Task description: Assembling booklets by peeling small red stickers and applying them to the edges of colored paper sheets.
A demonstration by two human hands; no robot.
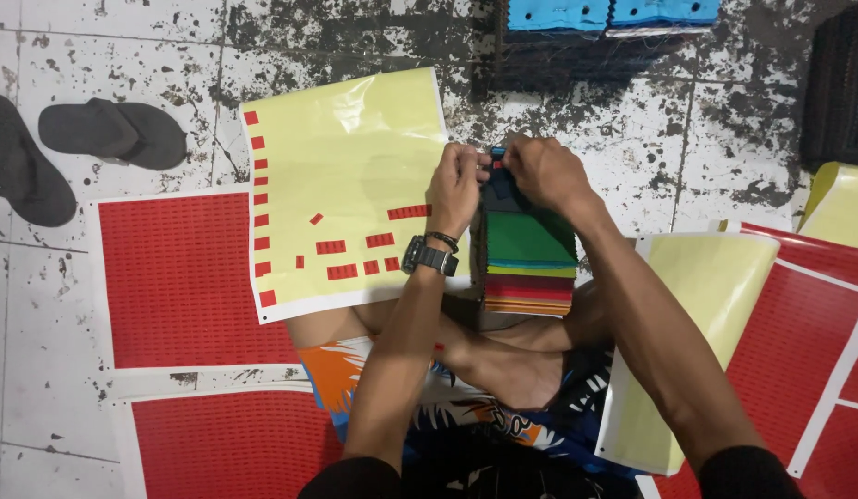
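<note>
A stack of coloured fabric swatches [529, 254], dark blue on top with green, yellow and red layers showing at its near edge, is propped against the crossed legs of a person seated on a stained tiled floor [632, 139]. Both hands are brought together at the far edge of the stack: the left hand [457, 185], with a black wristwatch [429, 256] on its wrist, and the right hand [545, 171] are each closed in a pinch on a small red sticker [496, 163] held against the top swatch; how firmly it is already stuck cannot be told. The step in hand appears to be the labelling of the top swatch. Just left of the stack lies a yellow backing sheet [355, 148] with only a few red labels left on it, while full red label sheets [184, 277] are spread around on the floor. A pair of black sandals [110, 129] is set well apart at the left. The next move would seem to call for the sticker to be pressed flat and square to the edge, with the stack kept from sliding.
</note>
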